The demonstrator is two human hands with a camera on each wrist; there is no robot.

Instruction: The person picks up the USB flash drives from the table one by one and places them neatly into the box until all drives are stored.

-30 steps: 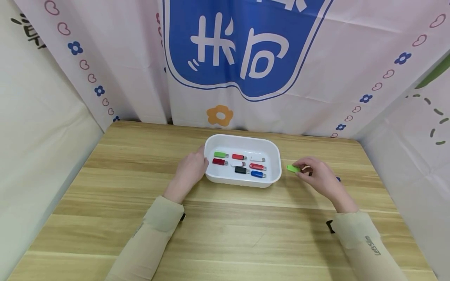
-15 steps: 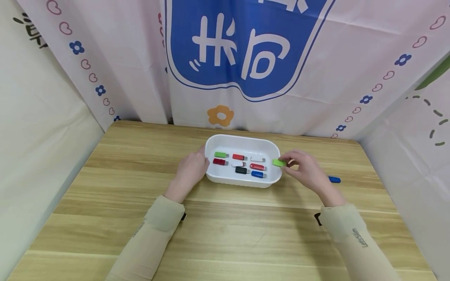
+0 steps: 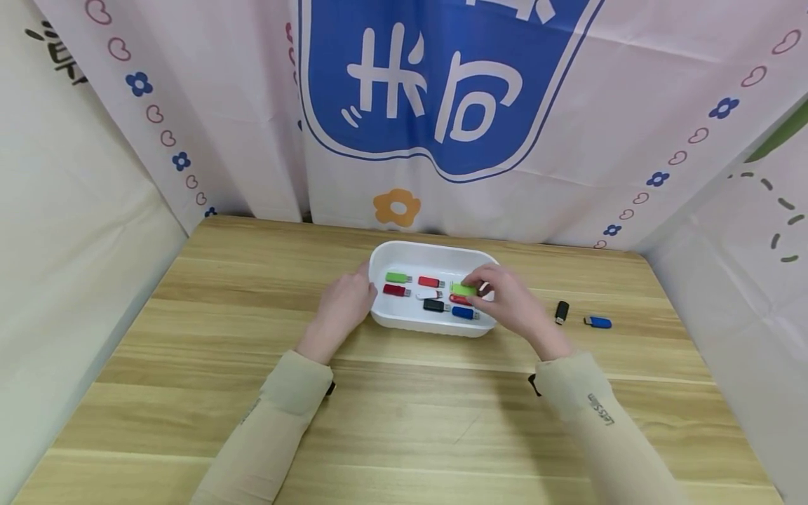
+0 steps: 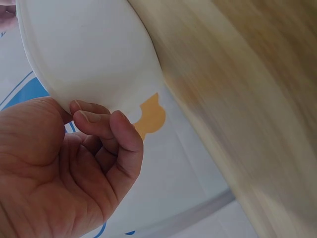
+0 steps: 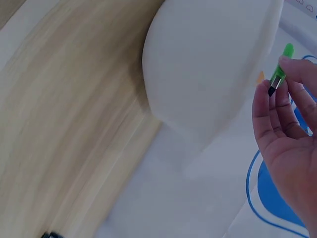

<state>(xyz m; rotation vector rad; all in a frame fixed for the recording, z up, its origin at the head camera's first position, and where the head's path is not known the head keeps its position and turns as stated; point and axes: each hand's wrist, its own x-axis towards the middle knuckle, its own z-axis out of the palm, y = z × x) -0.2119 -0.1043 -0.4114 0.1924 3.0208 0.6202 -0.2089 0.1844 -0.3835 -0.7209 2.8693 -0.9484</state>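
A white plastic tray stands on the table with several USB sticks lying inside. My left hand grips the tray's left end; in the left wrist view the curled fingers meet its edge. My right hand pinches a bright green USB stick between thumb and fingers, over the right part of the tray. Just below it lies a red USB stick, partly covered. Close by are a blue stick, a black stick and a white stick. A white stick behind the held one is mostly hidden.
Farther left in the tray lie another green stick, a dark red stick and a red stick. On the wooden table, right of the tray, are a black stick and a blue stick. A printed curtain hangs behind.
My right hand has carried the green USB stick leftward from the table, across the tray's right rim and over its inside. The black stick on the table has come into view. My left hand stays put.
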